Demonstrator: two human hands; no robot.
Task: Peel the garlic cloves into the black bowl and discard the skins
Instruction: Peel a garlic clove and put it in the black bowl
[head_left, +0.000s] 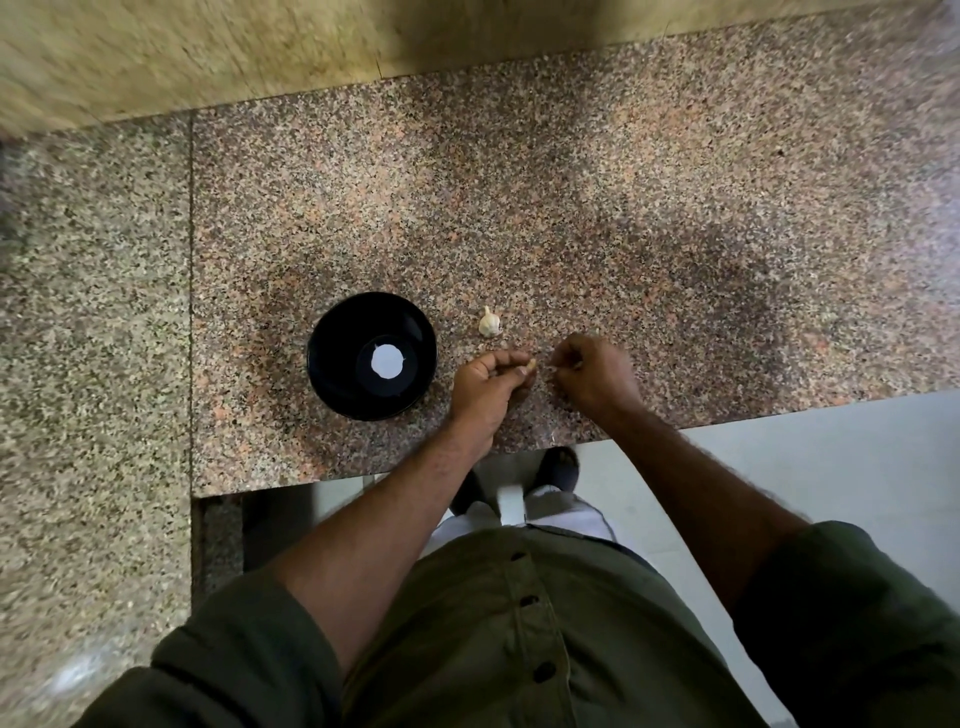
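Note:
A black bowl (372, 355) stands on the granite counter (571, 208), with only a bright reflection showing in its bottom. To its right lies a white garlic bulb (489, 322). Just below the bulb, my left hand (491, 387) pinches a small garlic clove (525, 370) at its fingertips. My right hand (592, 374) is close beside it, fingers curled, with its fingertips pinched on something small and pale that may be skin. A tiny pale scrap (504, 344) lies on the counter between the bulb and my hands.
The counter's front edge (415, 470) runs just below my hands, with floor and my feet beyond it. A second granite slab (93, 364) adjoins on the left. A yellowish wall (208, 47) backs the counter.

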